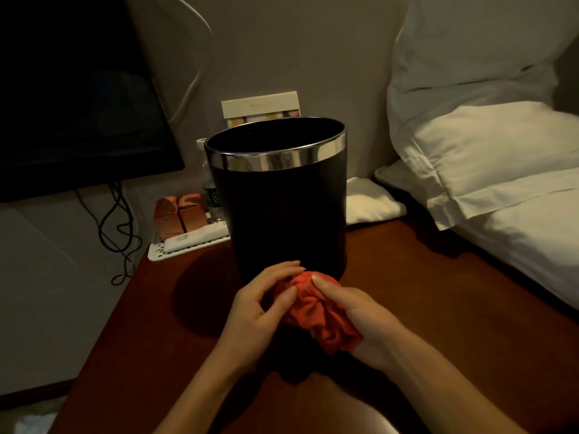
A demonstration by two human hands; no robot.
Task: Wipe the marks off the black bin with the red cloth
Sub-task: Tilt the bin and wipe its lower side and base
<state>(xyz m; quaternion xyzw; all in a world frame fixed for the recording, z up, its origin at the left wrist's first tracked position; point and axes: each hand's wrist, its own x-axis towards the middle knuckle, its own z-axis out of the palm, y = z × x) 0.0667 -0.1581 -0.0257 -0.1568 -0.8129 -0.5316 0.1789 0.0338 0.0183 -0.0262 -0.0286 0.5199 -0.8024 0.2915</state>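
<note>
red cloth (316, 311) bunched between both hands, just before black bin (282, 198) base | left hand (266, 305) pinches it | right hand (354, 314) grips it

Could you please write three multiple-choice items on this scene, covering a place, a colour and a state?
1. Where does the bin stand?
A. on the wooden table
B. on the bed
C. on the floor

2. What colour is the band round the bin's rim?
A. gold
B. silver
C. red

3. How is the cloth held?
A. spread flat on the table
B. draped over the bin's rim
C. bunched up between both hands

Answers:
1. A: the bin's base rests on the reddish-brown tabletop.
2. B: a shiny metal band circles the top.
3. C: the left hand and right hand both pinch the crumpled cloth, just before the bin.
</note>
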